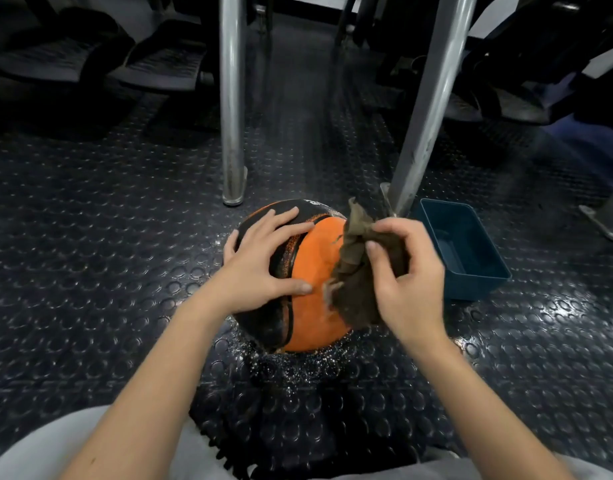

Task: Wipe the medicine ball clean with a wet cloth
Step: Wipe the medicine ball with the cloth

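Note:
An orange and black medicine ball (313, 289) rests on the dark studded rubber floor in the middle of the head view. My left hand (260, 261) lies flat on its black left side, fingers spread, holding it steady. My right hand (407, 278) grips a dark brown wet cloth (355, 268) that hangs bunched against the ball's orange right side. Water droplets glisten on the floor around the ball's base.
A blue rectangular tub (471, 282) sits on the floor just right of the ball. Two metal legs (233, 98) (428, 109) stand right behind the ball. Dark gym equipment fills the back. My light trouser knees show at the bottom edge.

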Demonstrator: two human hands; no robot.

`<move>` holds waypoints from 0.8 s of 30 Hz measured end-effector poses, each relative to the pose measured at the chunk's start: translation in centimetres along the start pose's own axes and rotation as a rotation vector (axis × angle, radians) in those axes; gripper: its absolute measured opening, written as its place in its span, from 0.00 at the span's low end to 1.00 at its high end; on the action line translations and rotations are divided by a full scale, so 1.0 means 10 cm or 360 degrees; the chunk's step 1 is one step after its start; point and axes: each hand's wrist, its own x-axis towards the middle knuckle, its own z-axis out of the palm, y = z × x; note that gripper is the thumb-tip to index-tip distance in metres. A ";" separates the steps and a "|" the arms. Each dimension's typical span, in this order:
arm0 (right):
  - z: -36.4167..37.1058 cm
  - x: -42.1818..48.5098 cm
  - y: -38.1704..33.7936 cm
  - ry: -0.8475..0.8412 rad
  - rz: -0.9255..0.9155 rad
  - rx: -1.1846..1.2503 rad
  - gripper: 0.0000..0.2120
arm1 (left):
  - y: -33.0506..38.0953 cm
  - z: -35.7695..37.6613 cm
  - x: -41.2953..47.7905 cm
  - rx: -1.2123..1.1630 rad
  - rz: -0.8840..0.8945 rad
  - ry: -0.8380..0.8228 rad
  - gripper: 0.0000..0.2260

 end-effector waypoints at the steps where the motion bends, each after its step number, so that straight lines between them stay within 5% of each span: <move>1: 0.05 -0.07 0.05 -0.0075 -0.0009 -0.0049 0.11 | 0.02 0.06 0.01 -0.0011 0.0011 0.0051 0.33; 4: 0.10 -0.20 0.27 -0.0221 0.0184 -0.0155 0.12 | 0.09 0.21 0.05 0.0027 0.0041 0.0135 0.34; 8: -0.07 -0.05 0.35 -0.0021 0.0373 -0.0366 0.11 | 0.17 0.22 0.07 0.0037 0.0113 0.0010 0.32; 12: -0.14 0.08 0.16 0.0208 0.0190 -0.0255 0.11 | 0.12 0.28 0.06 0.0116 0.0075 0.0112 0.37; 18: 0.05 -0.15 0.26 -0.0483 0.0167 -0.0296 0.16 | 0.04 0.25 0.07 0.0008 -0.0186 0.0152 0.40; 24: -0.18 0.00 0.38 -0.0166 0.0415 -0.0645 0.14 | 0.04 0.22 0.05 -0.0032 -0.0196 0.0107 0.41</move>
